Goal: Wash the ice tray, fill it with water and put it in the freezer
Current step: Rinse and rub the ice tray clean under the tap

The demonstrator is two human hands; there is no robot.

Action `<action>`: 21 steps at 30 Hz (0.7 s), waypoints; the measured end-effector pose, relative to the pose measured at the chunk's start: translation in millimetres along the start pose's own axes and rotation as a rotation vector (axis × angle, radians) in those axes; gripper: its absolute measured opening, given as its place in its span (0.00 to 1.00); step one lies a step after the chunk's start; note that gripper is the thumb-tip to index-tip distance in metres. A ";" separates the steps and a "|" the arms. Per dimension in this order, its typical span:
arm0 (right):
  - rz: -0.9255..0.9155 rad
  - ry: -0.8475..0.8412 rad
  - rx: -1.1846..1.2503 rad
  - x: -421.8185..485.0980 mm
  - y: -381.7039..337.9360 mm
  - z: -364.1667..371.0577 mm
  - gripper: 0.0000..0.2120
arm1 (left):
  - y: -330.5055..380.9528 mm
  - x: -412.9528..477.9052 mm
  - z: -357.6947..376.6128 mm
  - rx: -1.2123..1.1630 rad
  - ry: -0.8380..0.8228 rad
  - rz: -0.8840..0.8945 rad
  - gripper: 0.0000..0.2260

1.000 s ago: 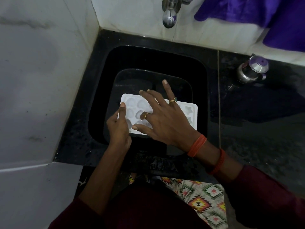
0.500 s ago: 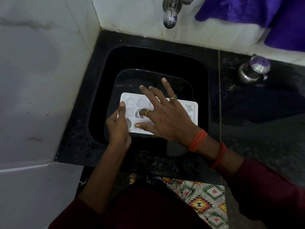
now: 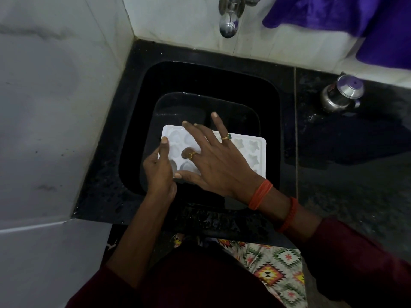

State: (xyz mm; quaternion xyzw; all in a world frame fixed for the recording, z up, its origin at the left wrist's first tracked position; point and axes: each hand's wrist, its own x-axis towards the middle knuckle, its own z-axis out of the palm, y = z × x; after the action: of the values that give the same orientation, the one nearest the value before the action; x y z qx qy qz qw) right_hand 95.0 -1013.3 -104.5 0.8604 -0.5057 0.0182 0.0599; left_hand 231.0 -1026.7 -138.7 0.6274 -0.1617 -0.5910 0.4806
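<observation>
Over the sink, left hand grips the tray edge, right hand presses spread fingers on it

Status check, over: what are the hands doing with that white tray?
Left hand grips ice tray at left end. Right hand spread over it, one fingertip in a mould. Tray in sink; tap not running.

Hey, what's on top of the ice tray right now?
The right hand lies spread across the ice tray, one finger in a mould; the left hand grips its left edge. Moulds beneath the palm are hidden.
</observation>
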 end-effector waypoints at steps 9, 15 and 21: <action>-0.002 -0.002 -0.015 -0.7 0.4 0.5 0.34 | 0.7 0.7 -0.5 -0.008 0.013 -0.011 0.12; 0.003 0.050 -0.009 1.6 2.2 0.9 0.32 | -2.8 1.2 -0.2 -0.014 0.009 0.000 0.11; 0.048 0.091 0.029 0.1 3.2 4.0 0.28 | -3.2 1.9 -0.1 -0.013 -0.003 0.015 0.11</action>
State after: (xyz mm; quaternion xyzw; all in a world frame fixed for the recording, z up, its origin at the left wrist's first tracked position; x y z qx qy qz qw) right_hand 92.2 -1015.5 -108.2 0.8470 -0.5227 0.0662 0.0701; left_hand 230.3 -1026.6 -142.4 0.6223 -0.1634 -0.5891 0.4889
